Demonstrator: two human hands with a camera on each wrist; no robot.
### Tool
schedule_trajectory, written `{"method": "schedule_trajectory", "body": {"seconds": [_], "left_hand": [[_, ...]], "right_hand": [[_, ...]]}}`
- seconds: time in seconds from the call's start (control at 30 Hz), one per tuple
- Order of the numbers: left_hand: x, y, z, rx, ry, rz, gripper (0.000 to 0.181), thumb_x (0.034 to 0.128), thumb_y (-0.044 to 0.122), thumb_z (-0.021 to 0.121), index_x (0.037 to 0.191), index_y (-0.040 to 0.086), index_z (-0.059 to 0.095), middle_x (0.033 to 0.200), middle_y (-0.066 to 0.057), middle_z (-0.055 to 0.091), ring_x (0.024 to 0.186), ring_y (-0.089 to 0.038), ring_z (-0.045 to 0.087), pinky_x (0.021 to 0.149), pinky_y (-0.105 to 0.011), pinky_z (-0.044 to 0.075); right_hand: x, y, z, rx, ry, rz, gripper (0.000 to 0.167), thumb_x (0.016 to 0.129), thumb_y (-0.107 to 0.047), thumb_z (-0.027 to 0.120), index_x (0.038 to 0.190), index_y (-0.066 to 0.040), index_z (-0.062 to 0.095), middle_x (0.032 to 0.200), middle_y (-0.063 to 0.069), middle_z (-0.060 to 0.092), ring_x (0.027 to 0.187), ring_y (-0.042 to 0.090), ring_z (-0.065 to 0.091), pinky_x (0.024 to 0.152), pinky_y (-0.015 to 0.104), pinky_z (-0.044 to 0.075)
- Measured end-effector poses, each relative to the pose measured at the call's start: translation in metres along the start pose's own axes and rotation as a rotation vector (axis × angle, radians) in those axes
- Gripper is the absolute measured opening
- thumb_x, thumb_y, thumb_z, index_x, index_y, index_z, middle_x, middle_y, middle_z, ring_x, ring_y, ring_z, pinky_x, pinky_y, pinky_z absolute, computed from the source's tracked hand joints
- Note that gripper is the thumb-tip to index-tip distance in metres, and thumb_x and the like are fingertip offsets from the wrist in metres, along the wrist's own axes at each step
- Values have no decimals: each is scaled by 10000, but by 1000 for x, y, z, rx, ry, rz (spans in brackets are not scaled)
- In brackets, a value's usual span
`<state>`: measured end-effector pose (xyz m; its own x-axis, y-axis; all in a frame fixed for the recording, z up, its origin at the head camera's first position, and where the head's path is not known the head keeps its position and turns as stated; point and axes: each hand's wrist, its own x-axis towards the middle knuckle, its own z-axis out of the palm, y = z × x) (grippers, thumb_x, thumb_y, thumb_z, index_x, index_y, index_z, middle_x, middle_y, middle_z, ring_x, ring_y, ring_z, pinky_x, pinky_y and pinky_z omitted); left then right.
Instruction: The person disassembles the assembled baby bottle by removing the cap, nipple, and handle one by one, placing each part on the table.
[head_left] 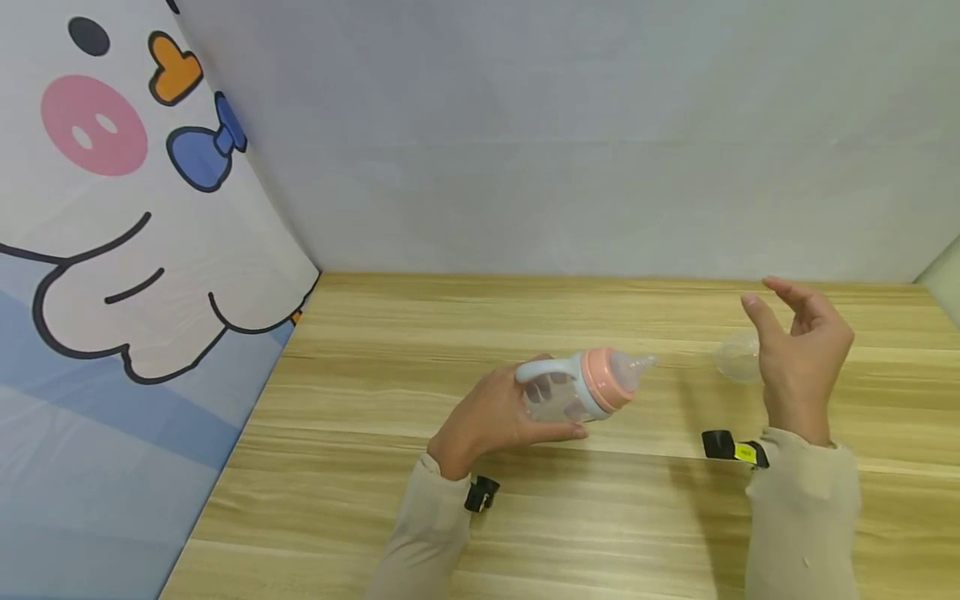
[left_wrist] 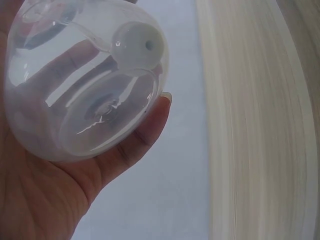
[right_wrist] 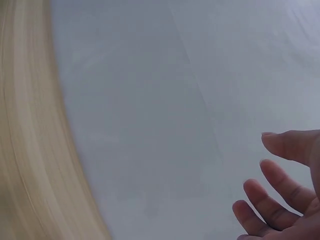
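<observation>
My left hand (head_left: pixel 495 412) grips a clear baby bottle (head_left: pixel 551 398) round its body, thumb on the near side. The bottle is tilted, its teat (head_left: pixel 633 367) toward the right; it has a pink collar (head_left: pixel 606 379) and a pale blue handle (head_left: pixel 543 369). In the left wrist view, the rounded base of the bottle (left_wrist: pixel 107 112) faces the camera. My right hand (head_left: pixel 806 358) is raised with thumb and fingers apart, holding nothing. Beside and partly behind it, a clear dome-shaped cap (head_left: pixel 737 358) stands on the table. The cap does not show in the right wrist view.
A wood-grain table (head_left: pixel 360 500) lies under both hands. A pale grey wall (head_left: pixel 562 142) rises at its back edge. On the left stands a panel (head_left: pixel 150 267) printed with a cartoon figure. Each wrist wears a black camera mount (head_left: pixel 718 444).
</observation>
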<state>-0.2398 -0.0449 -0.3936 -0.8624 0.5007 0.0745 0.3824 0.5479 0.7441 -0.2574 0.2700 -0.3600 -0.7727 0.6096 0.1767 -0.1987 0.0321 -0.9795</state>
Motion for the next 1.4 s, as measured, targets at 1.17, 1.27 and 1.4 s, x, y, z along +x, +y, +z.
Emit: {"method": "schedule_trajectory", "body": {"seconds": [1.17,1.27,1.4], "left_hand": [[1,-1,-3,25,25,-16,716,721,602,837,1326,309,591,1087,20,700,912,-82,622,776,-244,525],[1,-1,-2,19,28,-14,700,717,598,843,1307,312,599,1078,15,704,901,-80,622,767,-239,524],[2,-2,-1,9,26,-10,683,714,594,847,1291,318,607,1077,3,709,895,-81,622,757,-235,526]], "right_hand": [[-30,-28,22,-30,-302,-116,272,930,-80,708,1194,-24,683,1179,-57,669,1172,96,603,919,107,492],[-32,-31,23,-47,-308,-126,255,931,-88,708,1183,-47,692,1187,-51,660,1180,99,587,937,114,488],[-34,-35,24,-57,-318,-140,251,931,-89,709,1180,-60,696,1197,-45,657,1191,107,573,955,125,483]]}}
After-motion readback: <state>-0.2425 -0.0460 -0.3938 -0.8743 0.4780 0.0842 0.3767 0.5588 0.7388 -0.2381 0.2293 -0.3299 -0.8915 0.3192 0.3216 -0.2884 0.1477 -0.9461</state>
